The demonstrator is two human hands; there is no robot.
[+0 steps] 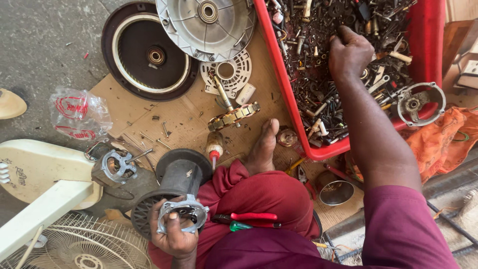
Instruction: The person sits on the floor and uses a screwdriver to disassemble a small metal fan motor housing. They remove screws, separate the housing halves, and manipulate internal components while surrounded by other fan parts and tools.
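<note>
red bin [427, 35] scrap hides right hand [348, 52] fingers.

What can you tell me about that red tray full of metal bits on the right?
The red tray looks like plastic, with raised walls, lying flat and angled on cardboard. It is heaped with dark screws, bolts and small scrap parts. The person's right hand digs into the pile. A round metal bracket rests across its lower right rim. Its top runs out of view.
</note>
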